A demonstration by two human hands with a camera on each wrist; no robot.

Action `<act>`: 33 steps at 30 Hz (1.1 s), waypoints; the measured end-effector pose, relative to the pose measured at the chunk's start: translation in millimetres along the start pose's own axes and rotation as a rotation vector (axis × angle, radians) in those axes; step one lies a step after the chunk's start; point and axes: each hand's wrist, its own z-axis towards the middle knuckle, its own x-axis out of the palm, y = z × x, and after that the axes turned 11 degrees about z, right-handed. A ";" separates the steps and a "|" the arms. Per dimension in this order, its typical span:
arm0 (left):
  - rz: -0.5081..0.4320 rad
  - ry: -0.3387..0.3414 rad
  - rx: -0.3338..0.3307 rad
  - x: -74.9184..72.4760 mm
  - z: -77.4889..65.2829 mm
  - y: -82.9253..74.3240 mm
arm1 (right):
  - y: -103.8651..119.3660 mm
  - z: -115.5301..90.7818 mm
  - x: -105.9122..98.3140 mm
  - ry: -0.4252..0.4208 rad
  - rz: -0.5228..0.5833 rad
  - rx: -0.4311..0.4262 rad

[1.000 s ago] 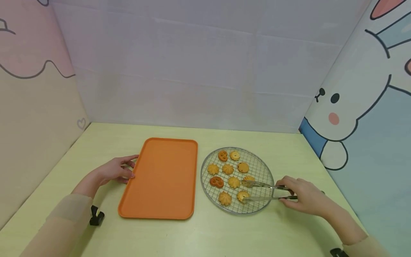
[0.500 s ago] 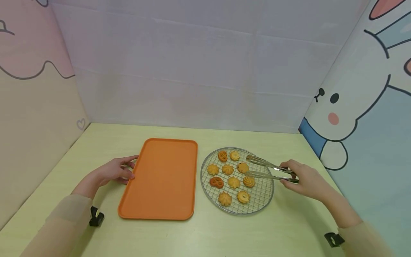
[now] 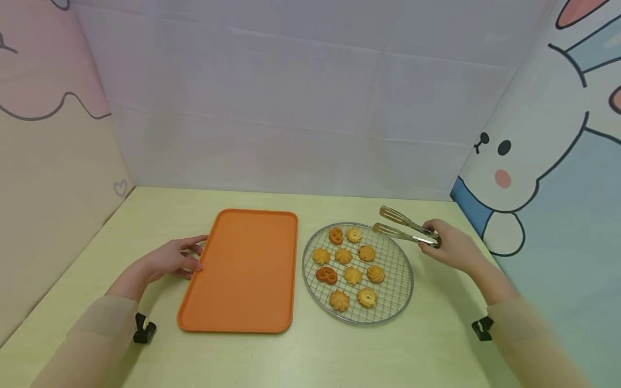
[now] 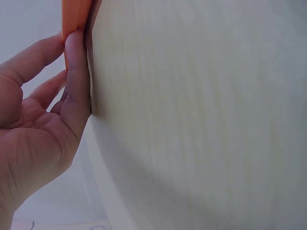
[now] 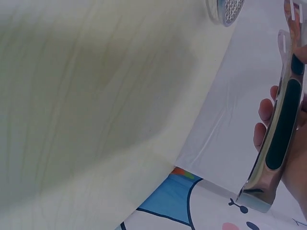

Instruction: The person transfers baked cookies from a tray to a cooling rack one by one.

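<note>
In the head view, my left hand (image 3: 172, 258) rests its fingertips against the left edge of an orange rectangular tray (image 3: 242, 269). The left wrist view has the hand (image 4: 43, 120) right at the tray edge (image 4: 74, 19), low by the table. My right hand (image 3: 448, 245) grips metal tongs (image 3: 395, 233) above the right far side of a round wire rack (image 3: 395, 291). The two tong arms stand apart with nothing between them. Several cookies (image 3: 375, 274) and two pretzels (image 3: 327, 275) lie on the rack. Dark grip inlays (image 5: 284, 124) show on the tongs in the right wrist view.
The pale yellow table (image 3: 330, 355) carries tray and rack side by side. A whitish sheet (image 3: 291, 108) rises behind it. Cartoon-printed panels stand on both sides, with a rabbit (image 3: 524, 161) on the right.
My right hand lifts the tongs up and away from the cookies, toward the far right rim of the rack. The left hand stays at the tray, and the cookies keep their places.
</note>
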 end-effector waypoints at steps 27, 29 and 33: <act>-0.005 0.000 0.003 -1.6 -0.9 -0.1 | -34.3 36.0 31.0 0.156 0.026 0.324; -0.006 0.001 0.002 -2.0 -0.9 0.2 | -35.5 36.1 33.0 0.158 0.031 0.321; -0.006 0.005 0.006 -3.0 0.0 1.5 | -37.8 36.0 35.8 0.163 0.052 0.299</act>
